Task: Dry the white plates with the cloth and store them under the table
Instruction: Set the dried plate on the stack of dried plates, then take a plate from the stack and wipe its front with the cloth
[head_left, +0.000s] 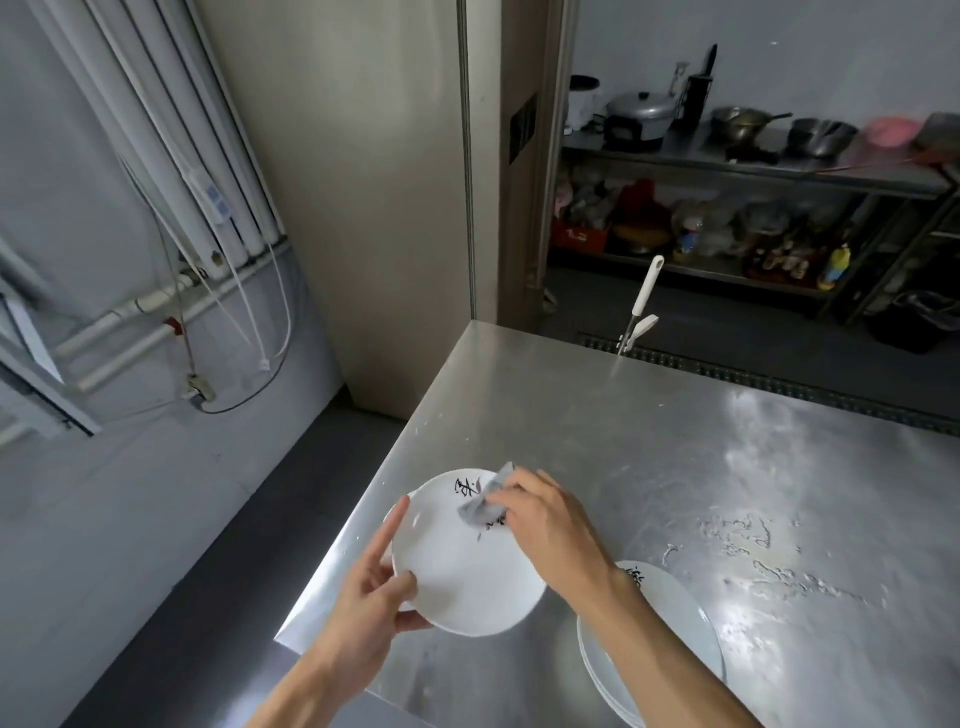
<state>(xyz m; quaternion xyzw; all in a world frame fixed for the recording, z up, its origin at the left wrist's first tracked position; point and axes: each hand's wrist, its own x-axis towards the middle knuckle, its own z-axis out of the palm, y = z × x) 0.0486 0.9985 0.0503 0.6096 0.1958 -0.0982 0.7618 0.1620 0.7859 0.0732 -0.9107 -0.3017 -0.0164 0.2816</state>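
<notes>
- both hands work on one plate. left hand (382, 587) grips the white plate (467, 571) at its near-left rim, thumb curled onto the top face, fingers under it, index finger straight along the edge.
- right hand (545, 525) has its fingers bent round a small grey cloth (480, 504) and presses it onto the far part of the plate, next to the black marks by the rim.
- plate is tilted a little and sits over the near-left corner of the steel table (649, 426); cannot tell whether it touches the top.
- stack of plates (675, 618) rests on the table just right of the held plate, partly under the right forearm.
- water drops (753, 545) lie on the table further right.
- white-handled tool (644, 296) stands at the far edge of the table.
- shelf (753, 166) with pots stands against the back wall.
</notes>
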